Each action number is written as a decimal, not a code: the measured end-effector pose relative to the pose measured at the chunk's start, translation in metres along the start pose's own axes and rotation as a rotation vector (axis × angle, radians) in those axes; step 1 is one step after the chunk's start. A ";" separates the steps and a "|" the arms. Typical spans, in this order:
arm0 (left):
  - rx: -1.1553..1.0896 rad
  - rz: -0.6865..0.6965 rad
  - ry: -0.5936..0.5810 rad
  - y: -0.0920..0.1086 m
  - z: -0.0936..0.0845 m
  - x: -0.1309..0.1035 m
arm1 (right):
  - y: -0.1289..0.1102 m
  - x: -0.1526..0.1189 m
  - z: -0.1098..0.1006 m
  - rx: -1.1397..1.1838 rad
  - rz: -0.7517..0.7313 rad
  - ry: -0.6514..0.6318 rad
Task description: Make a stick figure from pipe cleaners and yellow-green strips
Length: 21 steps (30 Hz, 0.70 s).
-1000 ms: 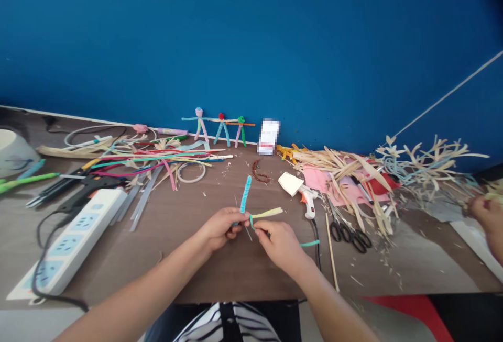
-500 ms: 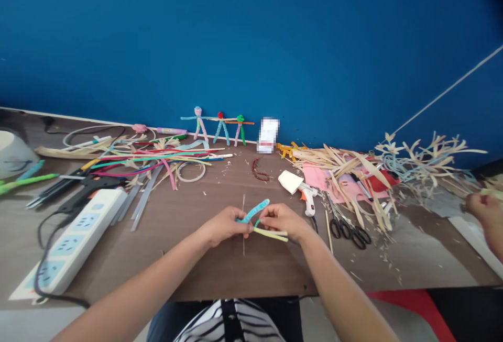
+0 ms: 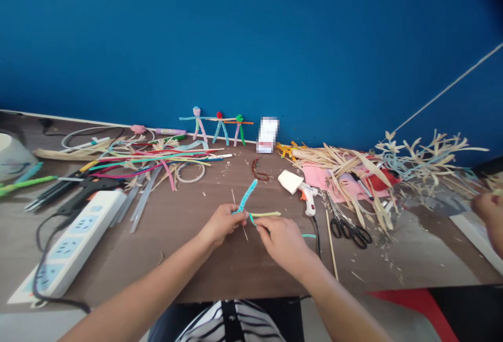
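Observation:
Pinched in my left hand (image 3: 228,222) is a pipe-cleaner piece: a thick blue twisted part (image 3: 248,195) points up and away, and a pale yellow strand (image 3: 265,214) sticks out to the right. A thin stick (image 3: 245,233) passes at the fingertips of that hand. My right hand (image 3: 281,237) grips a teal strand (image 3: 252,219) that runs to the left fingertips. Beyond the right wrist another teal end (image 3: 308,235) shows. Three pipe-cleaner figures (image 3: 220,128) stand upright against the blue wall.
Power strip (image 3: 73,247), black glue gun (image 3: 84,192) and loose pipe cleaners (image 3: 157,158) lie left. Right are a white glue gun (image 3: 309,200), scissors (image 3: 349,232), dried strips (image 3: 341,166) and another person's hand (image 3: 489,213). A bead bracelet (image 3: 259,173) lies behind my hands.
The blue part has turned more upright and the yellow strand is now level. My right hand has moved slightly down and drawn the teal strand, whose far end now shows past the wrist.

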<state>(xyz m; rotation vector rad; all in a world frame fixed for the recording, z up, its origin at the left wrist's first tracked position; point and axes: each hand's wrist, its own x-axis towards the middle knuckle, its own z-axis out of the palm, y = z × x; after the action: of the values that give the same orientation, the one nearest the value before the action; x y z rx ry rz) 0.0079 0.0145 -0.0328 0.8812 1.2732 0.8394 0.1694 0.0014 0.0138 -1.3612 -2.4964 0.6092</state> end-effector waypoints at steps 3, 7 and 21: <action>-0.232 -0.116 -0.123 0.000 -0.004 0.002 | 0.002 -0.004 0.006 -0.014 0.026 0.025; -0.405 -0.236 -0.259 -0.001 -0.008 0.002 | 0.017 0.004 0.015 0.126 0.070 0.028; 0.391 0.062 -0.204 0.007 -0.003 -0.010 | 0.038 0.033 -0.008 0.564 0.163 -0.322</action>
<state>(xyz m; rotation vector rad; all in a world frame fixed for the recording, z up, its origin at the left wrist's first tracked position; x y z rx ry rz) 0.0040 0.0088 -0.0219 1.2889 1.2541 0.5368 0.1826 0.0492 0.0036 -1.3166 -2.1709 1.5343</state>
